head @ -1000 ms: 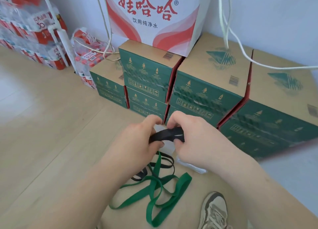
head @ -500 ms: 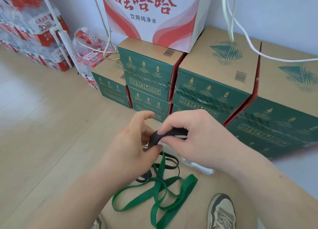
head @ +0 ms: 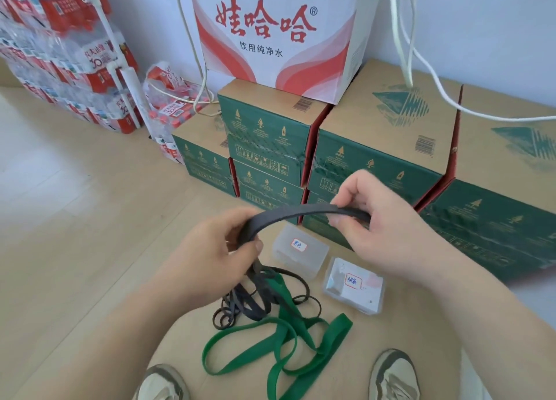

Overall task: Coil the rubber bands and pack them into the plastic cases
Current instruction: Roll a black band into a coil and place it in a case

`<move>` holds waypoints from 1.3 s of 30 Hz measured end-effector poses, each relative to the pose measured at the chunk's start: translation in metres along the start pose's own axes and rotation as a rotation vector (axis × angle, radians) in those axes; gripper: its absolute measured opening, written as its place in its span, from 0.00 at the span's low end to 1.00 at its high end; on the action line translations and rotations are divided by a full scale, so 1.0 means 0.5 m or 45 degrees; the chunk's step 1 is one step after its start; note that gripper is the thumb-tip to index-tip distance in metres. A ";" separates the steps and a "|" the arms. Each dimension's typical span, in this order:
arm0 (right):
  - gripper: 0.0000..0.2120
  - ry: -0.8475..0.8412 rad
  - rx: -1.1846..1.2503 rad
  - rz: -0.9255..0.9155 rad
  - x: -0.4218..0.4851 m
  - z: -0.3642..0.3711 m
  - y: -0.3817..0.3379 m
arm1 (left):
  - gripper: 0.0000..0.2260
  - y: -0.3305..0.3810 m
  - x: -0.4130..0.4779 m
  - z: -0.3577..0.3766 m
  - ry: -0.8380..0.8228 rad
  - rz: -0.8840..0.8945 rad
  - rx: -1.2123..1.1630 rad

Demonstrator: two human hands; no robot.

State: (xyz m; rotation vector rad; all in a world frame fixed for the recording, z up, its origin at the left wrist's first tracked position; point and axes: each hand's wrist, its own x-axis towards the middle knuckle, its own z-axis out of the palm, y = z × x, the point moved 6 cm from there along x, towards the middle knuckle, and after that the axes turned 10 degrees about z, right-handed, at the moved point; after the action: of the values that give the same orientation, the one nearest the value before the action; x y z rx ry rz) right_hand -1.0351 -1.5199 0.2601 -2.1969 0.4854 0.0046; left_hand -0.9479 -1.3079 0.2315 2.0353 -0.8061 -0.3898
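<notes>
Here, the left hand (head: 222, 249) and right hand (head: 382, 228) each pinch a black rubber band (head: 301, 211), holding a flat stretch of it between them, above two labelled plastic cases (head: 301, 249). Its tail hangs into a tangle with a green band (head: 282, 348). To coil it well, probably keep the strip flat, wind snug turns, and draw the tail free slowly. Everything lies on a pale wooden floor (head: 75, 264), before stacked green cartons (head: 376, 146) against a white wall.

**Words on the boxes and cases**

The big white box (head: 270, 68) at the far side says "娃哈哈" in red, then "饮用纯净水". The far plastic case (head: 314, 259) says "黑色". The near plastic case (head: 346, 294) says "绿色". The water packs (head: 66, 59) on the left show "30".
</notes>
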 end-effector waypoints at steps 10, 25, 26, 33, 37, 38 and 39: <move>0.20 -0.244 0.196 0.117 -0.004 0.046 -0.022 | 0.10 0.195 0.015 -0.061 0.066 0.352 0.089; 0.12 -0.090 0.326 -0.050 -0.030 0.022 -0.033 | 0.15 0.099 0.015 0.037 0.009 0.369 0.182; 0.12 -0.068 0.351 -0.066 -0.033 0.022 -0.038 | 0.19 0.081 0.018 0.044 -0.080 0.306 0.178; 0.11 0.095 0.550 -0.227 -0.046 0.008 -0.086 | 0.11 0.016 0.026 0.087 -0.422 0.102 0.403; 0.11 0.249 0.466 -0.095 -0.027 -0.021 -0.052 | 0.08 0.027 0.034 0.056 -0.379 0.092 0.464; 0.11 0.269 0.381 -0.059 -0.020 -0.027 -0.037 | 0.08 0.030 0.035 0.040 -0.342 0.077 0.484; 0.12 0.259 0.283 -0.021 -0.013 -0.028 -0.023 | 0.07 0.032 0.035 0.021 -0.282 0.068 0.481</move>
State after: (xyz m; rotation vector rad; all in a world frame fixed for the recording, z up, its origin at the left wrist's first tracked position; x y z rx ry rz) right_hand -1.0398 -1.5222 0.2788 -1.9915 0.5529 -0.2723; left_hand -0.9469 -1.3327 0.2396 2.3389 -1.1368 -0.4661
